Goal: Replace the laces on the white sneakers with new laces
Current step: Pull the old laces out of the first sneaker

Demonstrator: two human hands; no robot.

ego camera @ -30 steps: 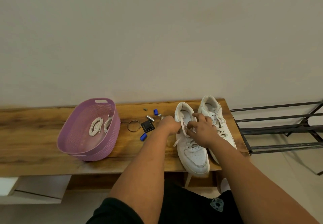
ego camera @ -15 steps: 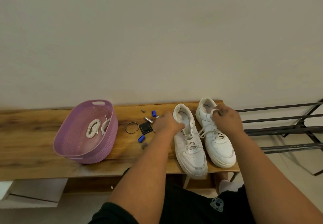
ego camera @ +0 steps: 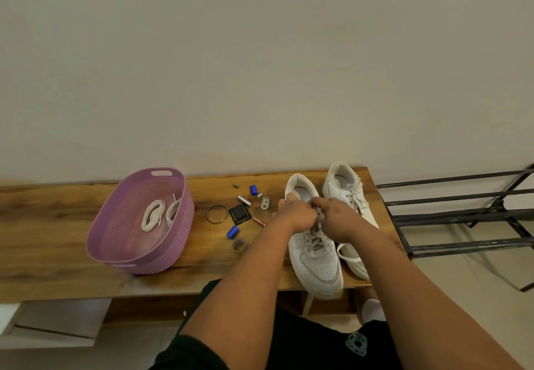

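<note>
Your hands work the lace on the nearer sneaker (ego camera: 316, 257).
Left hand (ego camera: 294, 216) and right hand (ego camera: 338, 219) both pinch its lace (ego camera: 319, 222); the basket (ego camera: 115, 242) sits well left.

A home entryway is suggested, probably, by a wooden bench (ego camera: 57, 225), a metal shoe rack (ego camera: 462, 216) and a plain wall (ego camera: 260, 66).

Bare bench top (ego camera: 43, 225) stretches from its left edge to the purple basket (ego camera: 115, 242). Between basket and left sneaker (ego camera: 316, 259), small scattered parts (ego camera: 239, 213) clutter the middle toward the back edge. The right sneaker (ego camera: 344, 184) crowds the right edge.
</note>
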